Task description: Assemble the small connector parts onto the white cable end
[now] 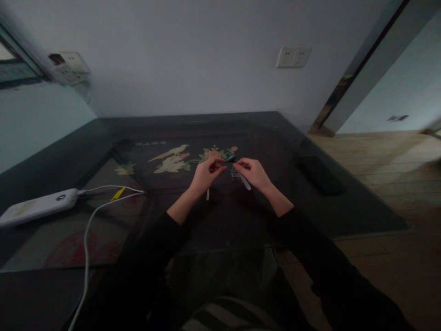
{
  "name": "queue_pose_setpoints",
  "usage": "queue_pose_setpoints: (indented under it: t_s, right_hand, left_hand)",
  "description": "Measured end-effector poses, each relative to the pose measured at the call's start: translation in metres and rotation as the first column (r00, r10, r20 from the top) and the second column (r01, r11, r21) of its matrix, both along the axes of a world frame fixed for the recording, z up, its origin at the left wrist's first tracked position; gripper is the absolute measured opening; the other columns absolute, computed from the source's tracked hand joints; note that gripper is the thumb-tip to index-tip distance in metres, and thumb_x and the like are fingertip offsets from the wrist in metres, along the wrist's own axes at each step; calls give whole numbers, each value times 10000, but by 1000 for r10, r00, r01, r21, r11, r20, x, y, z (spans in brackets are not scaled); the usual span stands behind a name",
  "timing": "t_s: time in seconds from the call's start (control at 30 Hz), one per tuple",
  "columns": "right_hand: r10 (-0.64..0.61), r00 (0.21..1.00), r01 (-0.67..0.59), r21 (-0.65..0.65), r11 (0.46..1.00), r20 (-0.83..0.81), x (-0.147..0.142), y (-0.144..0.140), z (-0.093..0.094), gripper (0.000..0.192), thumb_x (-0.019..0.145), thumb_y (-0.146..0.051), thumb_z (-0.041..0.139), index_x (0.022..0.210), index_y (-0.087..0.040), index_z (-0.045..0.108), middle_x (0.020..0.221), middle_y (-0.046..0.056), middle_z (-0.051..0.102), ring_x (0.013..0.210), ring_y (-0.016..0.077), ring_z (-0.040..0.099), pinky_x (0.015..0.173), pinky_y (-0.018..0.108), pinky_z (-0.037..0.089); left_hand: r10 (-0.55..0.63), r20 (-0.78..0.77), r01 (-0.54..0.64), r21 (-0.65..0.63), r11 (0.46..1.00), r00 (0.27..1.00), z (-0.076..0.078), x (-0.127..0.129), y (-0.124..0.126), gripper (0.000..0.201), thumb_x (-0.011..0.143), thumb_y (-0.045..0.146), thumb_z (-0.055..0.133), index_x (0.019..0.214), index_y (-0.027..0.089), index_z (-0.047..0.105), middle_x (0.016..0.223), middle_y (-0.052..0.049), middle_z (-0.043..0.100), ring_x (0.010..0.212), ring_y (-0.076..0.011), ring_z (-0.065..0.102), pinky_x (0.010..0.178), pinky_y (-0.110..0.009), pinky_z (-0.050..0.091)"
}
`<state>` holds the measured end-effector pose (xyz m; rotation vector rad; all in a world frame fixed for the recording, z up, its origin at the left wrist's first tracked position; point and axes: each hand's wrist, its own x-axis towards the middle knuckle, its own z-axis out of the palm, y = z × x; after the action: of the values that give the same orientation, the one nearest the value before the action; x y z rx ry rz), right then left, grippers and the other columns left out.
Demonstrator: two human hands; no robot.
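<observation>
My left hand (pixel 206 175) and my right hand (pixel 253 173) meet over the middle of a dark glass-topped table (pixel 241 220). Between the fingertips of both sits a small teal and dark object (pixel 230 159), too small to make out. My right hand also holds a thin white stick-like tool (pixel 245 182) with a small metallic piece (pixel 234 174) at its upper end. A pale thin sliver (pixel 207 195) pokes out below my left hand. Both sleeves are black.
A white power bank (pixel 37 206) lies at the table's left with white cables (pixel 90 225) and a yellow tag (pixel 117 193). A black flat object (pixel 320 174) lies at the right. The tabletop shows a bird and flower inlay (pixel 174 161). Wooden floor (pixel 389 165) is to the right.
</observation>
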<state>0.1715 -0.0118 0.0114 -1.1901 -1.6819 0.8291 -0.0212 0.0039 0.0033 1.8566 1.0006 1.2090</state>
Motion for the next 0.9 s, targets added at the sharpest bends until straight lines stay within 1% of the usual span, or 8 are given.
queue_pose_setpoints:
  t_s: [0.17, 0.27, 0.37, 0.43, 0.5, 0.63, 0.73, 0.9]
  right_hand:
    - [-217, 976, 218, 31, 976, -24, 30, 15, 2, 322, 820, -459, 595, 775, -150, 671, 598, 35, 629, 538, 159, 573, 515, 273, 414]
    - [-339, 936, 333, 74, 940, 97, 44, 23, -2, 286, 814, -419, 603, 730, -156, 678, 612, 53, 645, 588, 184, 594, 545, 289, 421]
    - [-417, 868, 399, 121, 909, 269, 48, 26, -8, 241, 796, -372, 635, 676, -167, 672, 657, 74, 668, 643, 199, 612, 603, 308, 426]
    - [-428, 818, 415, 120, 902, 385, 47, 26, -11, 231, 793, -357, 642, 653, -174, 663, 679, 81, 673, 665, 205, 615, 627, 316, 420]
    - [-403, 781, 418, 81, 905, 478, 44, 25, -14, 239, 800, -351, 632, 633, -181, 647, 685, 82, 668, 678, 209, 614, 636, 321, 414]
    - [-361, 726, 447, -3, 894, 586, 37, 23, -19, 236, 804, -359, 616, 642, -188, 637, 721, 100, 664, 700, 224, 624, 637, 328, 418]
    - [-354, 672, 462, 6, 887, 651, 33, 23, -21, 225, 808, -375, 614, 682, -191, 648, 779, 122, 678, 725, 238, 641, 640, 334, 434]
    - [-310, 586, 424, 43, 905, 749, 31, 23, -20, 267, 858, -407, 560, 777, -188, 690, 846, 131, 712, 773, 242, 673, 652, 323, 464]
  left_hand:
    - [-14, 7, 14, -18, 1000, 1000, 0, 0, 0, 172, 808, 201, 637, 975, 160, 648, 698, -6, 651, 605, -107, 599, 596, -230, 465]
    - [-18, -27, 18, 0, 1000, 999, -2, -1, 1, 142, 818, 204, 625, 952, 168, 652, 703, -12, 660, 628, -118, 616, 613, -242, 479]
    - [-12, -80, 14, 30, 999, 997, -3, 0, 1, 124, 823, 207, 617, 933, 170, 659, 716, -19, 667, 652, -127, 626, 625, -249, 483]
    - [0, -127, 7, 54, 999, 992, -4, 0, 0, 118, 824, 209, 614, 923, 169, 665, 721, -21, 667, 655, -130, 623, 629, -252, 482]
    - [5, -178, 8, 74, 997, 984, -5, 0, -2, 116, 830, 216, 612, 919, 169, 669, 716, -19, 666, 648, -131, 616, 632, -256, 481]
    - [-38, -225, 52, 56, 997, 974, -7, 2, -3, 110, 840, 216, 601, 915, 173, 669, 730, -21, 680, 651, -132, 621, 634, -255, 485]
    - [-58, -221, 67, 34, 997, 974, -8, 2, -3, 108, 837, 202, 594, 908, 170, 669, 724, -22, 683, 656, -135, 628, 628, -250, 489]
    - [-54, -245, 59, 10, 998, 968, -8, 2, -3, 114, 842, 190, 584, 913, 160, 669, 726, -23, 684, 658, -135, 632, 627, -246, 494]
